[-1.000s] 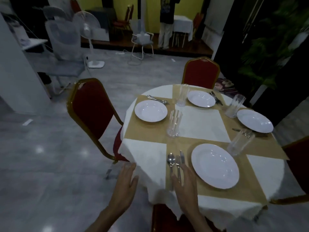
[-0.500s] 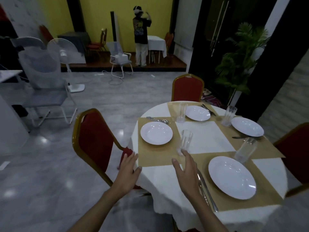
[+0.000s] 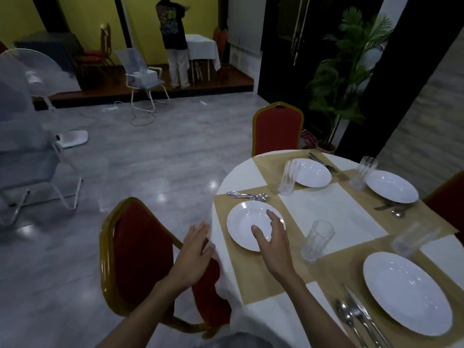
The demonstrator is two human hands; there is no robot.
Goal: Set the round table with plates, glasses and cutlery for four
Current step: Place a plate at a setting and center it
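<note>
The round table (image 3: 334,209) with a white cloth and tan mats carries several white plates, glasses and sets of cutlery. My right hand (image 3: 272,237) hovers open over the near edge of the left plate (image 3: 244,223), holding nothing. My left hand (image 3: 194,252) is open with spread fingers at the table's left edge, over the red chair seat. A glass (image 3: 317,239) stands right of my right hand. Cutlery (image 3: 247,195) lies beyond the left plate. The nearest plate (image 3: 406,292) has cutlery (image 3: 359,320) on its left.
A red chair with a gold frame (image 3: 130,249) stands tucked at the table's left, another (image 3: 277,128) at the far side. A person stands at a small table (image 3: 173,41) in the back. A white fan, grey chairs (image 3: 32,156) and a potted plant (image 3: 344,79) surround the floor.
The view has swung left and closer to the left place setting. Both hands have moved from the near setting's cutlery toward the left plate, still holding nothing.
</note>
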